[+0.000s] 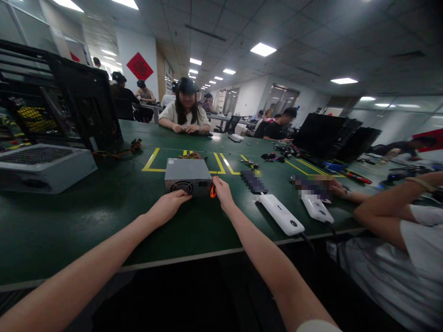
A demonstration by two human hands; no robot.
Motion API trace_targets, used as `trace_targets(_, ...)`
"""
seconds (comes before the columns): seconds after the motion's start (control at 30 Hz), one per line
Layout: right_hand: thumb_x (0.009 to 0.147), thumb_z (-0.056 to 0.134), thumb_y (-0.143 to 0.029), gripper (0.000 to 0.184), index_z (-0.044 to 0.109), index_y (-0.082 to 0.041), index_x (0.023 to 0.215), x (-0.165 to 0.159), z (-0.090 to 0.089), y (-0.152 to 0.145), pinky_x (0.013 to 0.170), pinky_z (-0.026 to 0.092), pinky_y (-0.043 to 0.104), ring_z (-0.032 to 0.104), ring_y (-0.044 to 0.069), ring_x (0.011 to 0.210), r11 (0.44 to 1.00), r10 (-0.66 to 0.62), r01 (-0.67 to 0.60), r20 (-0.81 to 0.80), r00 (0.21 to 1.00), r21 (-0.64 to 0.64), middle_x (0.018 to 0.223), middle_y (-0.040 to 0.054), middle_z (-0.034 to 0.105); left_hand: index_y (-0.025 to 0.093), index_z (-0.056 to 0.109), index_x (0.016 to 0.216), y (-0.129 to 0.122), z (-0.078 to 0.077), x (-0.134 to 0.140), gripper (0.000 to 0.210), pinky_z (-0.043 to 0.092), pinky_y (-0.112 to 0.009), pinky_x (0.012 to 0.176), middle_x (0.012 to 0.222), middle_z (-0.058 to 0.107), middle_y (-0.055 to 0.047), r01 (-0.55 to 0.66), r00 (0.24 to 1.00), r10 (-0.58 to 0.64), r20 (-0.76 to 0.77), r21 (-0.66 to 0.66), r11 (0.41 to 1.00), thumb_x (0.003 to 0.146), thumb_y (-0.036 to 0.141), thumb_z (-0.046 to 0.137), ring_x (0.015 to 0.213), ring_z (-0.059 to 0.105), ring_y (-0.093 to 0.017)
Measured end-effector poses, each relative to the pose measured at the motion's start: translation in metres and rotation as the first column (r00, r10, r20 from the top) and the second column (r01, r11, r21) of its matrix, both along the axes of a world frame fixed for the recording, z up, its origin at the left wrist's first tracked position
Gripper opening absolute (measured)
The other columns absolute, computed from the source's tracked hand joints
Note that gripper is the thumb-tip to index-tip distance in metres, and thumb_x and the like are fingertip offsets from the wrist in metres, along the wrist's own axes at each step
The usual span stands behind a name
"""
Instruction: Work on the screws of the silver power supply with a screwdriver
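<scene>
Tabletop, left grip touching box, right grip clasping tool

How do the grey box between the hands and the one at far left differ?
The left box has dark mesh on top; the middle box is mostly plain there. The middle box's near face has a round fan grille; the left box's side looks plain. The left hand touches the middle box; no hand touches the left box. Both are grey, on the green table.
</scene>
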State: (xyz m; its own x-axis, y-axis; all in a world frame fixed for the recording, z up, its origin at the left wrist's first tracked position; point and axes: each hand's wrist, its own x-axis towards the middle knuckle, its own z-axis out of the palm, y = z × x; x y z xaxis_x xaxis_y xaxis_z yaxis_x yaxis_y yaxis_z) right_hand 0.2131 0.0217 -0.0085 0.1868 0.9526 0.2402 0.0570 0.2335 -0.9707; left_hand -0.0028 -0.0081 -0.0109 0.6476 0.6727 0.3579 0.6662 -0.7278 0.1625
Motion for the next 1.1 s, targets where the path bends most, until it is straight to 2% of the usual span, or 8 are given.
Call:
trace_targets(0.17, 0.068, 0.056, -0.022, 0.018, 0.067, -0.020, 0.083, 0.002, -0.002, 0.007, 0.070, 0.046, 0.023, 0.060, 0.012, 0.080, 1.000, 0.000, 0.001, 0.021, 1.000, -0.027, 0.084, -0.0003, 0.066, 0.020, 0.064, 0.104, -0.003, 0.009, -0.004, 0.035, 0.047, -0.027, 0.080, 0.099, 0.062, -0.005, -0.046, 0.959, 0.040, 0.280, 0.014, 0.999, 0.090, 0.037, 0.037, 0.087, 0.060, -0.015)
trace_targets(0.27, 0.068, 0.052, -0.019, 0.023, 0.065, -0.019, 0.087, 0.003, 0.000, 0.005, 0.056, 0.045, 0.021, 0.059, 0.010, 0.065, 0.998, 0.010, -0.008, 0.028, 1.000, -0.057, 0.078, -0.0005, 0.065, 0.018, 0.062, 0.106, -0.004, 0.017, -0.010, 0.038, 0.047, -0.027, 0.078, 0.092, 0.063, -0.005, -0.112, 0.902, 0.090, 0.423, 0.028, 0.993, 0.092, 0.036, 0.031, 0.083, 0.059, -0.014)
trace_targets(0.37, 0.067, 0.049, -0.017, 0.032, 0.061, -0.020, 0.097, 0.004, 0.003, 0.000, 0.044, 0.039, 0.017, 0.053, 0.007, 0.053, 0.998, 0.003, -0.001, 0.032, 0.999, -0.062, 0.076, -0.0021, 0.062, 0.018, 0.057, 0.112, -0.003, 0.021, -0.016, 0.036, 0.047, -0.026, 0.073, 0.088, 0.060, -0.004, -0.221, 0.836, 0.156, 0.526, 0.064, 0.973, 0.092, 0.033, 0.031, 0.077, 0.058, -0.013)
trace_targets(0.5, 0.067, 0.049, -0.016, 0.051, 0.048, -0.024, 0.117, 0.005, 0.007, -0.006, 0.039, 0.031, 0.014, 0.049, 0.005, 0.049, 0.999, -0.023, 0.023, 0.017, 1.000, -0.033, 0.074, -0.0053, 0.060, 0.019, 0.059, 0.110, 0.000, 0.019, -0.020, 0.031, 0.048, -0.026, 0.072, 0.097, 0.053, -0.007, -0.405, 0.775, 0.244, 0.583, 0.163, 0.899, 0.086, 0.031, 0.044, 0.082, 0.055, -0.015)
trace_targets(0.57, 0.067, 0.051, -0.017, 0.053, 0.045, -0.022, 0.119, 0.004, 0.008, -0.007, 0.038, 0.031, 0.015, 0.050, 0.006, 0.050, 0.999, -0.019, 0.019, -0.004, 1.000, -0.033, 0.070, -0.0055, 0.059, 0.018, 0.061, 0.108, 0.002, 0.017, -0.022, 0.031, 0.048, -0.028, 0.073, 0.102, 0.051, -0.009, -0.459, 0.752, 0.284, 0.595, 0.162, 0.874, 0.083, 0.032, 0.048, 0.086, 0.055, -0.016)
trace_targets(0.73, 0.066, 0.054, -0.019, 0.038, 0.053, -0.016, 0.103, 0.003, 0.010, -0.009, 0.039, 0.032, 0.016, 0.053, 0.007, 0.050, 0.998, 0.021, -0.024, -0.059, 0.998, -0.051, 0.070, -0.0030, 0.060, 0.019, 0.062, 0.104, 0.007, 0.013, -0.029, 0.029, 0.050, -0.029, 0.074, 0.103, 0.058, -0.007, -0.419, 0.726, 0.327, 0.605, 0.013, 0.908, 0.084, 0.034, 0.047, 0.082, 0.059, -0.015)
trace_targets(0.97, 0.067, 0.055, -0.020, 0.028, 0.058, -0.016, 0.094, 0.001, 0.011, -0.012, 0.040, 0.031, 0.017, 0.053, 0.005, 0.047, 0.999, 0.029, -0.033, -0.098, 0.995, -0.042, 0.072, -0.0020, 0.063, 0.019, 0.066, 0.097, 0.004, 0.018, -0.036, 0.031, 0.049, -0.027, 0.071, 0.097, 0.063, -0.006, -0.425, 0.725, 0.336, 0.601, 0.008, 0.905, 0.083, 0.038, 0.046, 0.080, 0.060, -0.017)
trace_targets(1.1, 0.068, 0.055, -0.018, 0.027, 0.059, -0.015, 0.094, 0.000, 0.012, -0.012, 0.040, 0.033, 0.017, 0.055, 0.006, 0.048, 0.998, 0.034, -0.040, -0.125, 0.992, -0.052, 0.073, -0.0012, 0.064, 0.019, 0.065, 0.097, 0.020, 0.014, -0.045, 0.034, 0.047, -0.026, 0.071, 0.094, 0.065, -0.004, -0.393, 0.668, 0.355, 0.654, -0.094, 0.915, 0.086, 0.040, 0.041, 0.078, 0.060, -0.015)
